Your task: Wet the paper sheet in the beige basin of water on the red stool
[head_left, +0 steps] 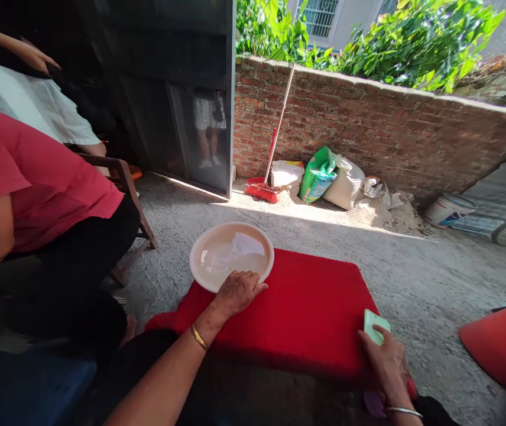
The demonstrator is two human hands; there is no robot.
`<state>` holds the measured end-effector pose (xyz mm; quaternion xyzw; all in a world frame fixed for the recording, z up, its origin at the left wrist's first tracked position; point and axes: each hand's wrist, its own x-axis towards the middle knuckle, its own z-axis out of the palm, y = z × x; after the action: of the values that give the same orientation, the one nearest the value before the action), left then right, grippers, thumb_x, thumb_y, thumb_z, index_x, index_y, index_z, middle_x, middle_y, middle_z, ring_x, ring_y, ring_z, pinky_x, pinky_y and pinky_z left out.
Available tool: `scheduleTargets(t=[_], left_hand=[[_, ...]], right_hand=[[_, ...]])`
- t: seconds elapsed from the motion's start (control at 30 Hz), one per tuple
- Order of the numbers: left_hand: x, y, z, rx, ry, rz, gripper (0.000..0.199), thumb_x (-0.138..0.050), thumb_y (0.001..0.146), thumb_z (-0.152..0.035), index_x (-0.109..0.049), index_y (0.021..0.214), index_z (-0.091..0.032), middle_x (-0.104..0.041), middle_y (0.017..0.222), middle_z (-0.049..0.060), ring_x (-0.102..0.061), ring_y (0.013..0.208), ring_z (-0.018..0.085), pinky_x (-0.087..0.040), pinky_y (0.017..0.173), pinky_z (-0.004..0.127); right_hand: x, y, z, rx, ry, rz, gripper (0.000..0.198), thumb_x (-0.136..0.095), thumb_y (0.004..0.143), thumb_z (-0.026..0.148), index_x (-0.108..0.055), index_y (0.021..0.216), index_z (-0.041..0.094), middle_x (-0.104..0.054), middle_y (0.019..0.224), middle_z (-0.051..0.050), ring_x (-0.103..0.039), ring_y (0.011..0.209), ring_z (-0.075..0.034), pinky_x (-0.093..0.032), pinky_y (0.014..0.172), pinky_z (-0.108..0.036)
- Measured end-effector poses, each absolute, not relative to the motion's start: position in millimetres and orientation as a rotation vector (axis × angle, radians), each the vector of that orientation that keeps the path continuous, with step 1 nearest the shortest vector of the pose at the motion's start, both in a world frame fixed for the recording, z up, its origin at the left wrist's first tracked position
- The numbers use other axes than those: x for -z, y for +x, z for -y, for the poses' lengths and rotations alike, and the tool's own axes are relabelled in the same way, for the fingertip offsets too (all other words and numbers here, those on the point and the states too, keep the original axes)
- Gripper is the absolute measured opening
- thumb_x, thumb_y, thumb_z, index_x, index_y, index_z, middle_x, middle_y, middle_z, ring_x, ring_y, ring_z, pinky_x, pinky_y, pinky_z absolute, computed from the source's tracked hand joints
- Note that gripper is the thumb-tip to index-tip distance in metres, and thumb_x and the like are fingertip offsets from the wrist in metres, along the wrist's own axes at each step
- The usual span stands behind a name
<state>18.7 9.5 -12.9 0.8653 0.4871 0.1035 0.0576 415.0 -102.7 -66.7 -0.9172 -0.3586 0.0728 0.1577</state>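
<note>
A pale pink basin [197,235] with water in it sits on the left end of the red cloth [306,296] that covers a low table. The fingers of my left hand [237,291] are curled over its near rim, with the thumb pointing right. At the right edge of the cloth, my right hand [388,352] grips a pale green flat block with rounded corners [371,321], between thumb and fingers. Its exact kind is unclear, and my fingers cover its near part. A gold bangle circles my left wrist, a silver one my right.
A seated person in a red shirt [53,171] is close on the left, with another person [35,100] behind. An orange-red bucket [492,343] lies tilted at the right. A broom [262,190], a green sack [317,177] and a pale sack [346,183] stand by the brick wall [395,127].
</note>
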Motion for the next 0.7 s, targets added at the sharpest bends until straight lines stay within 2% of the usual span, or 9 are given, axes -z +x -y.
scheduleTargets(t=[0.1,0.23,0.3,0.4,0.47,0.5,0.6,0.7], left_hand=[[16,18,-10,-0.322,2.646,-1.475,0.037,-0.040,0.105,-0.045,-0.065,0.106,-0.017,-0.072,0.099,0.010,-0.067,0.096,0.026,-0.043,0.083,0.037],[19,17,-11,-0.354,2.681,-1.482,0.036,-0.039,0.106,-0.044,-0.064,0.104,-0.018,-0.072,0.097,0.008,-0.067,0.094,0.025,-0.043,0.081,0.037],[19,17,-10,-0.360,2.693,-1.483,0.036,-0.039,0.106,-0.044,-0.064,0.102,-0.018,-0.072,0.096,0.008,-0.067,0.093,0.025,-0.043,0.081,0.037],[19,17,-10,-0.357,2.701,-1.487,0.036,-0.041,0.105,-0.045,-0.064,0.101,-0.018,-0.072,0.095,0.008,-0.067,0.092,0.025,-0.042,0.080,0.036],[19,17,-10,-0.360,2.700,-1.489,0.035,-0.042,0.105,-0.045,-0.064,0.102,-0.018,-0.072,0.096,0.008,-0.067,0.091,0.025,-0.042,0.079,0.036],[19,18,-10,-0.361,2.699,-1.489,0.034,-0.042,0.105,-0.044,-0.064,0.102,-0.018,-0.072,0.096,0.008,-0.067,0.091,0.024,-0.042,0.079,0.036],[18,18,-10,-0.350,2.696,-1.482,0.034,-0.042,0.105,-0.044,-0.064,0.103,-0.019,-0.072,0.096,0.008,-0.067,0.091,0.024,-0.042,0.078,0.036],[17,18,-10,-0.337,2.697,-1.487,0.035,-0.041,0.105,-0.045,-0.064,0.103,-0.019,-0.072,0.095,0.008,-0.067,0.090,0.025,-0.042,0.077,0.036]], right_hand=[[84,330,104,-0.330,-2.375,1.324,0.044,-0.060,0.080,0.046,-0.067,0.119,0.026,-0.060,0.106,-0.011,-0.066,0.100,-0.031,-0.054,0.084,-0.041],[91,215,112,-0.685,-1.796,1.823,0.044,-0.065,0.071,0.025,-0.068,0.115,0.028,-0.060,0.109,-0.006,-0.064,0.100,-0.023,-0.051,0.085,-0.032],[88,197,116,-0.816,-1.666,1.881,0.048,-0.066,0.066,0.021,-0.069,0.113,0.029,-0.061,0.109,-0.005,-0.065,0.096,-0.021,-0.050,0.081,-0.030],[82,241,113,-0.772,-1.664,1.717,0.042,-0.065,0.069,0.033,-0.070,0.110,0.027,-0.061,0.106,-0.005,-0.064,0.094,-0.022,-0.051,0.082,-0.032],[79,307,111,-0.570,-1.827,1.490,0.044,-0.062,0.070,0.049,-0.072,0.106,0.024,-0.061,0.102,-0.008,-0.064,0.097,-0.027,-0.051,0.087,-0.038],[78,344,111,-0.458,-1.976,1.360,0.050,-0.062,0.067,0.054,-0.072,0.104,0.021,-0.061,0.097,-0.009,-0.063,0.095,-0.030,-0.051,0.086,-0.041],[78,437,120,-0.255,-2.389,1.044,0.061,-0.057,0.066,0.061,-0.072,0.105,0.016,-0.057,0.079,-0.009,-0.062,0.082,-0.034,-0.050,0.077,-0.046],[85,454,131,-0.195,-2.507,1.016,0.060,-0.055,0.072,0.063,-0.072,0.108,0.018,-0.056,0.075,-0.007,-0.062,0.078,-0.033,-0.050,0.070,-0.045]])
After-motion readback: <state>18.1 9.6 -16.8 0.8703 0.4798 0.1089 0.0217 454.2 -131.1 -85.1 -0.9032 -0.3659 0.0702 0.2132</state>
